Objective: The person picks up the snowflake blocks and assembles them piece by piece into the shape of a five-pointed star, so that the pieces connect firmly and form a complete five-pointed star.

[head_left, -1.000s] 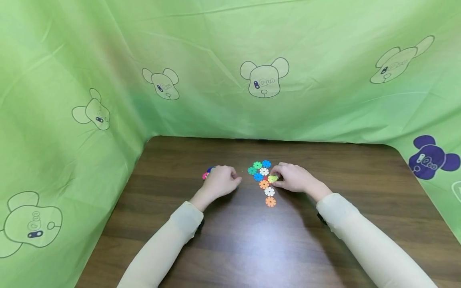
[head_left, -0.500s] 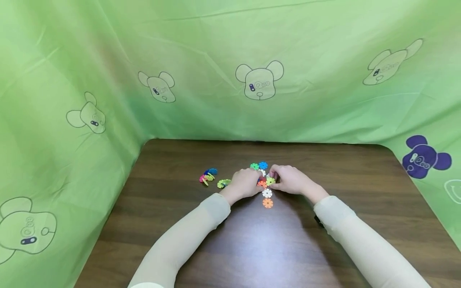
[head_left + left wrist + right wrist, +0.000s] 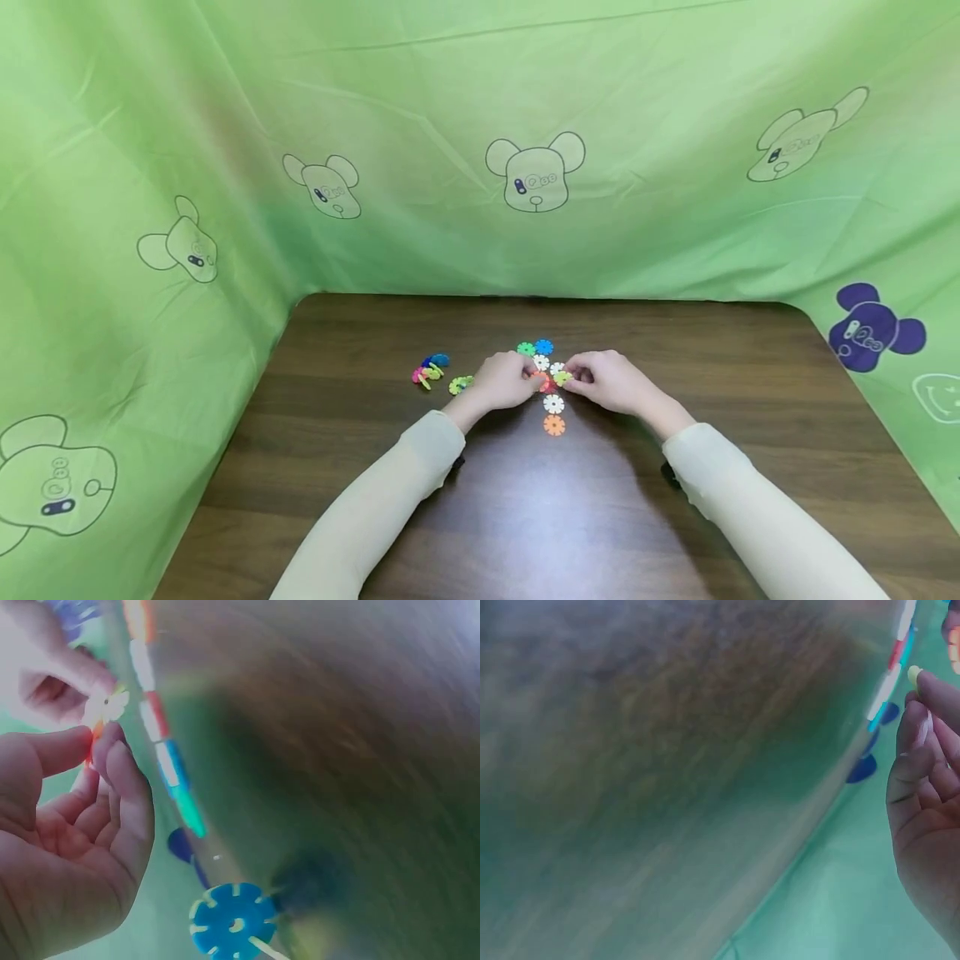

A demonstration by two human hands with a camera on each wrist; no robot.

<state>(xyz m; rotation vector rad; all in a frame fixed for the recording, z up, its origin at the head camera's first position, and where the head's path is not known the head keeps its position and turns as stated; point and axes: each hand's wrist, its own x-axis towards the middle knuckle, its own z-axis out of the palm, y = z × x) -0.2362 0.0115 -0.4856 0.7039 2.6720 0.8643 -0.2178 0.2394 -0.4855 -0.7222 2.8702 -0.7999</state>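
My left hand (image 3: 501, 379) pinches an orange slotted disc (image 3: 540, 381) between thumb and fingers. Facing it, my right hand (image 3: 609, 381) holds a yellow-green slotted disc (image 3: 562, 378) by its edge. In the left wrist view the orange disc (image 3: 94, 741) is close to the yellow-green disc (image 3: 115, 703); whether they touch I cannot tell. Below the hands lies a red disc (image 3: 551, 387), with a white disc (image 3: 553, 404) and another orange disc (image 3: 554, 426) nearer me. Farther back are a green disc (image 3: 527, 349), a blue disc (image 3: 543, 346) and a white disc (image 3: 541, 362).
To the left lies a small pile of pink, blue and yellow discs (image 3: 429, 372). Several yellow-green discs (image 3: 460, 385) lie beside my left hand. The brown wooden table (image 3: 360, 467) meets a green printed cloth (image 3: 420, 242) behind and at both sides.
My left hand has moved right from beside the pile to the laid-out discs and has taken the orange disc. The right hand stays nearly in place with the yellow-green disc.
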